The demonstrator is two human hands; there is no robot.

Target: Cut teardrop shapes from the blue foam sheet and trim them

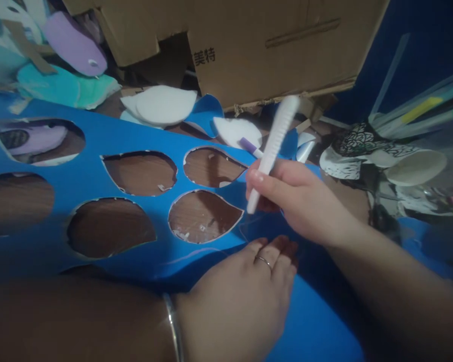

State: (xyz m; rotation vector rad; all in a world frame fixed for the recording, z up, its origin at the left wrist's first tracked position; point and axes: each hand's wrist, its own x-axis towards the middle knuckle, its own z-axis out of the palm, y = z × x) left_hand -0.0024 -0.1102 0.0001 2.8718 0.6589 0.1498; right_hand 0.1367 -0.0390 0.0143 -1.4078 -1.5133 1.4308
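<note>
Nearest, the left hand (241, 296), wearing 1 shiny silver-coloured bangle (173, 327) and 1 thin metal ring (263, 260), lies palm down on a smooth blue sheet (92, 176), its fingers close together. Just beyond it, the right hand (302, 201) pinches a white, ribbed, pen-shaped tool (274, 148) between thumb and fingers; the tool slants above the sheet, its lower end near a pointed hole. At least 6 rounded holes pierce the sheet, showing a brown wood-grain surface (143, 173). Past its far edge lie white leaf-shaped pieces (166, 105), a purple-capped marker (251, 147) and a pale purple fish-shaped cutout (75, 42). A large brown cardboard panel (249, 60) stands behind.
</note>
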